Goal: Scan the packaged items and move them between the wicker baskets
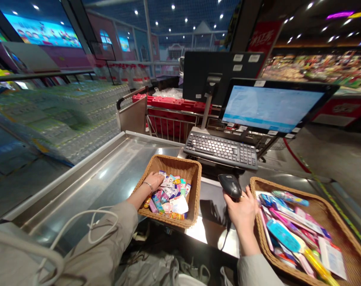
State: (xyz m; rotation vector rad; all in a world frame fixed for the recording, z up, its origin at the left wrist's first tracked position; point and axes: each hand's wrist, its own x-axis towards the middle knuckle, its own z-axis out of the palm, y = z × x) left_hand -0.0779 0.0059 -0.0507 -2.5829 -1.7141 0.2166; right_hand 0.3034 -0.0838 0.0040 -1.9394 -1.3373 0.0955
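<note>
My left hand (154, 181) reaches over the left rim of a wicker basket (195, 190) and touches the small colourful packets (168, 194) inside; its fingertips are partly hidden among them. My right hand (242, 206) is wrapped round a black handheld scanner (230, 185), with the scanner's head tilted up above the hand. The scanner's cable hangs down below. Close to the right of that hand is a larger wicker basket (332, 202) holding brushes and other packaged items, among them a blue brush (283, 235).
A keyboard (222, 149) lies behind the baskets, below a lit monitor (269, 105) and a dark screen back (219, 73). The metal counter (109, 174) extends left. Beyond it stand a cart (171, 127) and stacked bottle packs (64, 107). A pale cable (87, 212) crosses my left sleeve.
</note>
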